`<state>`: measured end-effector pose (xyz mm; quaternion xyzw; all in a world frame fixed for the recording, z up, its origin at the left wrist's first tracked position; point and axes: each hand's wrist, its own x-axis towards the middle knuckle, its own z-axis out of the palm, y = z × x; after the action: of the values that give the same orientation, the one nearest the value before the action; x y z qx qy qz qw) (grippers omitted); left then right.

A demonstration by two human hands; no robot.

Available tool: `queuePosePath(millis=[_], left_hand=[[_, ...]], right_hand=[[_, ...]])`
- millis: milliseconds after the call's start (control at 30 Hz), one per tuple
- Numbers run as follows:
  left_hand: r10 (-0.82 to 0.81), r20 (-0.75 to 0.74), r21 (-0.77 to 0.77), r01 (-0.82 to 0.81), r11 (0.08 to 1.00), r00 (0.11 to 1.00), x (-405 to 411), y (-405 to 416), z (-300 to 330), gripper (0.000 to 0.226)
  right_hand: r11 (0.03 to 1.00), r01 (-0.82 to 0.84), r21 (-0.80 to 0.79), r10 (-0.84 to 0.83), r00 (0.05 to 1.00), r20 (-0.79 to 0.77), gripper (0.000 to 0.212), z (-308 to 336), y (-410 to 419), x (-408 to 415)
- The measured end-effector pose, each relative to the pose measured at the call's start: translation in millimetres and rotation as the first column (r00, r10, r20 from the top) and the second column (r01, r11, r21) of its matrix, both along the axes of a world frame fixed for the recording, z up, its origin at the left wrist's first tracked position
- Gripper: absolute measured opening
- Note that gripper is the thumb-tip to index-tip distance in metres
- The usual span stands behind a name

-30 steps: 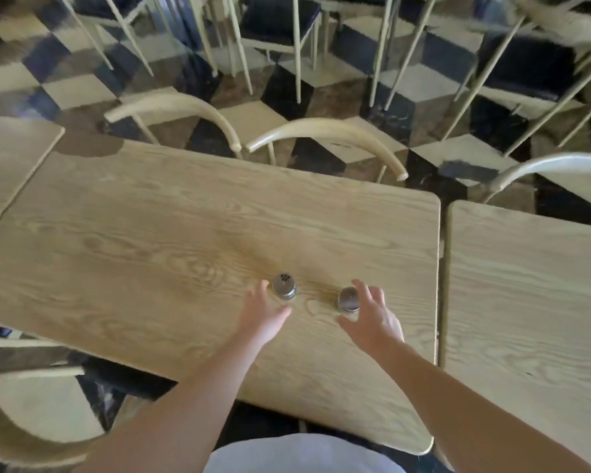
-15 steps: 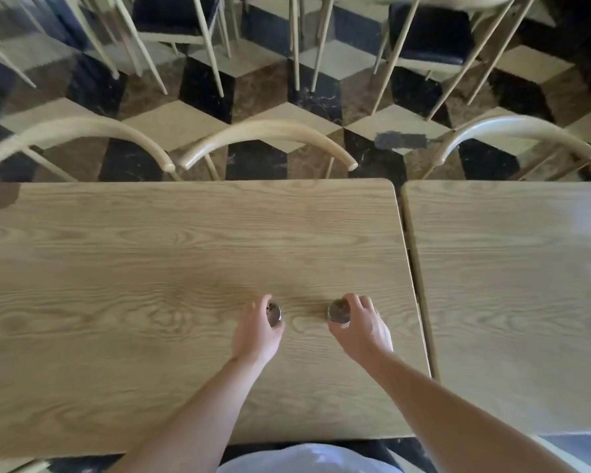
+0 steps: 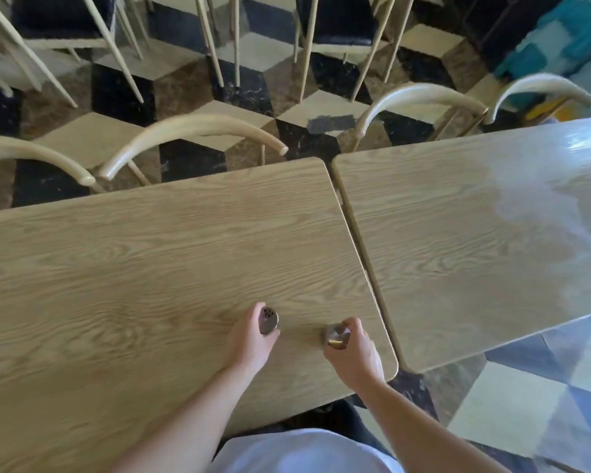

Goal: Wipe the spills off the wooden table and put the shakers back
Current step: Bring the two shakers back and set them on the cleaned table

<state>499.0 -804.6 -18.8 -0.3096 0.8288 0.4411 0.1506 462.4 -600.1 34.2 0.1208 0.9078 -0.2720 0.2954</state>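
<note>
Two small shakers with metal tops are over the near right part of the wooden table (image 3: pixel 133 261). My left hand (image 3: pixel 249 339) grips the left shaker (image 3: pixel 269 321), whose holed top tilts toward the right. My right hand (image 3: pixel 354 356) grips the right shaker (image 3: pixel 335 334), also tilted, close to the table's right corner. Whether either shaker still touches the tabletop is not visible. No spills or cloth show on the wood.
A second wooden table (image 3: pixel 475 240) stands to the right across a narrow gap, with glare on its far part. Curved chair backs (image 3: pixel 191 131) line the far edge. Beyond lies a checkered floor with more chairs.
Both hands have gone from reaching at the shakers to gripping them, and the shakers now tilt. The camera view has swung to the right, showing more of the second table.
</note>
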Motion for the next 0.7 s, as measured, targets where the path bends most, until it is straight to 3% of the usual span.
queuePosePath(millis=[133, 300, 433, 533, 700], left_hand=[[-0.003, 0.044, -0.005, 0.004, 1.000, 0.999, 5, 50, 12, 0.058], [-0.039, 0.001, 0.164, 0.038, 0.986, 0.999, 10, 159, 9, 0.056], [-0.194, -0.029, 0.116, 0.196, 0.974, 0.981, 5, 239, 23, 0.049], [-0.324, -0.035, 0.057, 0.326, 0.944, 0.945, 15, 302, 37, 0.050], [-0.564, -0.038, -0.075, 0.560, 0.825, 0.825, 25, 392, 52, 0.050]], right_hand=[[0.982, 0.174, -0.072, -0.177, 0.984, -0.029, 0.040, 6, 46, 28], [0.924, 0.346, -0.165, -0.365, 0.926, -0.100, 0.034, 22, 124, 47], [0.865, 0.457, -0.208, -0.487, 0.864, -0.126, 0.033, 28, 202, 68], [0.758, 0.596, -0.266, -0.640, 0.758, -0.127, 0.036, 26, 257, 88], [0.625, 0.720, -0.303, -0.774, 0.623, -0.115, 0.042, 19, 339, 117]])
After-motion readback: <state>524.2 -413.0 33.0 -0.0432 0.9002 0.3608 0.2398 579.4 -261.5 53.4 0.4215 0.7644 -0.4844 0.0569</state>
